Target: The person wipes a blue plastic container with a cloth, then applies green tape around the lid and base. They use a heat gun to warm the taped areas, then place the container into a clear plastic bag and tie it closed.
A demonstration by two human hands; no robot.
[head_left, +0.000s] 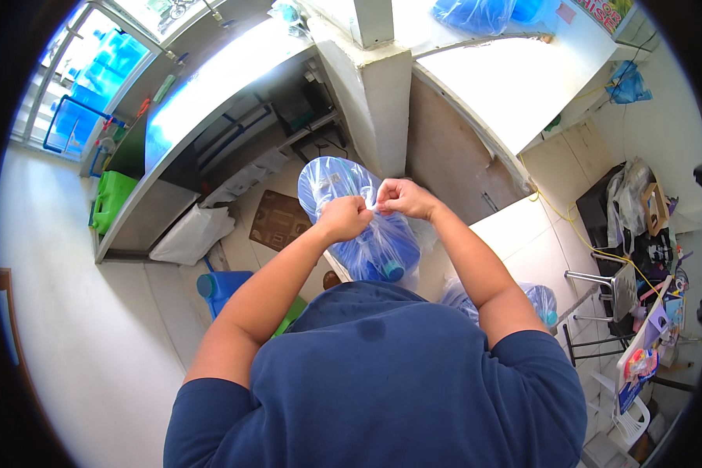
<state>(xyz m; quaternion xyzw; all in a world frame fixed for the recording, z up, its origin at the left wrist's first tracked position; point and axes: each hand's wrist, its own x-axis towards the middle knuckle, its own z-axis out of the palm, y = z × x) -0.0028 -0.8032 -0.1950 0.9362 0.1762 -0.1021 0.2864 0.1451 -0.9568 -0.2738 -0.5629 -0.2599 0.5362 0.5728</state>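
Observation:
Right in front of me is a large blue water jug [374,248], wrapped in a clear plastic bag [331,175]. A blue-green cap shows through the plastic at its near end. My left hand [346,218] is closed in a fist on a gathered part of the bag, above the jug. Beside it, nearly touching, my right hand [408,199] pinches a whitish twist of the same plastic between thumb and fingers. Whether the twist is knotted is too small to tell.
Other bagged jugs [540,301] stand by my right elbow. A blue container [225,287] is at the left, a green one [113,201] farther off. Ahead are a steel counter [226,86], a pillar [382,109] and a white counter [499,82]. A yellow cord [573,222] runs at right.

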